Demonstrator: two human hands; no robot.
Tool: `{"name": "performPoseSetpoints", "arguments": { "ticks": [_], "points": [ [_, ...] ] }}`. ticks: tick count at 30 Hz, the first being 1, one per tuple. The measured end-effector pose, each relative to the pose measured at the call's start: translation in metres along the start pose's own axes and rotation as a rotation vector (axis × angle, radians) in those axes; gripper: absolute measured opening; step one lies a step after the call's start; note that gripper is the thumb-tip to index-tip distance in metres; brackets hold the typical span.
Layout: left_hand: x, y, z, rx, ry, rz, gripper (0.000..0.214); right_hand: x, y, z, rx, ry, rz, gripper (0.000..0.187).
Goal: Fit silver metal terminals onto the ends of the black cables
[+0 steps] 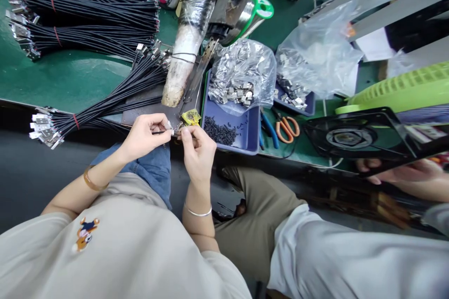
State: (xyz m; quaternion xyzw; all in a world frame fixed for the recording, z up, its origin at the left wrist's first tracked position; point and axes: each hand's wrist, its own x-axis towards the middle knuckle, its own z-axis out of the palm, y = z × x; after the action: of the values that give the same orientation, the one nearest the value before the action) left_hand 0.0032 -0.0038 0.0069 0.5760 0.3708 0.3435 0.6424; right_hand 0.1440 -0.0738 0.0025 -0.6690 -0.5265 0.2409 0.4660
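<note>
A thin black cable (pixel 157 132) is pinched between the thumb and fingers of the left hand (pixel 144 135), at the near edge of the green counter (pixel 87 72). A small part (pixel 176 133), too blurred to identify, is gripped by the right hand's (pixel 199 152) fingertips at the cable's end. Beside the hands, tiny black cylindrical pieces (pixel 219 131) are held in a blue-purple plastic tray (pixel 251 139); to the left, black cables with silver metal ends (pixel 105 105) are bundled by a red band (pixel 76 121).
</note>
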Motion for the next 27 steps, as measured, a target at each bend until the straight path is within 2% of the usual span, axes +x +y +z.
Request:
{"name": "performPoseSetpoints", "arguments": {
  "ticks": [8, 14, 17, 20, 23, 25, 27],
  "points": [
    [-0.0004, -0.0030, -0.0017, 0.028, -0.004, 0.010, 0.014, -0.0001, -0.0021, -0.0011, 0.026, 0.006, 0.009, 0.029],
    [-0.0007, -0.0021, -0.0032, 0.054, -0.026, 0.030, 0.014, -0.0003, -0.0051, 0.0037, -0.095, 0.052, -0.092, 0.031],
    [0.0000, 0.0002, -0.0067, 0.011, -0.058, 0.015, 0.014, -0.0017, -0.0052, 0.0040, -0.114, 0.126, -0.115, 0.031],
    [0.0005, 0.0016, -0.0094, -0.065, -0.052, 0.001, 0.020, -0.0039, -0.0065, -0.0002, 0.051, 0.277, -0.089, 0.017],
    [0.0007, 0.0018, -0.0086, -0.100, -0.008, 0.011, 0.021, -0.0066, -0.0088, -0.0040, 0.117, 0.401, -0.108, 0.016],
    [0.0011, 0.0017, -0.0065, -0.096, 0.014, 0.025, 0.019, -0.0082, -0.0091, -0.0037, 0.070, 0.394, -0.127, 0.012],
    [0.0017, 0.0014, -0.0042, -0.079, 0.027, 0.042, 0.017, -0.0089, -0.0077, -0.0009, 0.036, 0.318, -0.151, 0.009]
  ]
}}
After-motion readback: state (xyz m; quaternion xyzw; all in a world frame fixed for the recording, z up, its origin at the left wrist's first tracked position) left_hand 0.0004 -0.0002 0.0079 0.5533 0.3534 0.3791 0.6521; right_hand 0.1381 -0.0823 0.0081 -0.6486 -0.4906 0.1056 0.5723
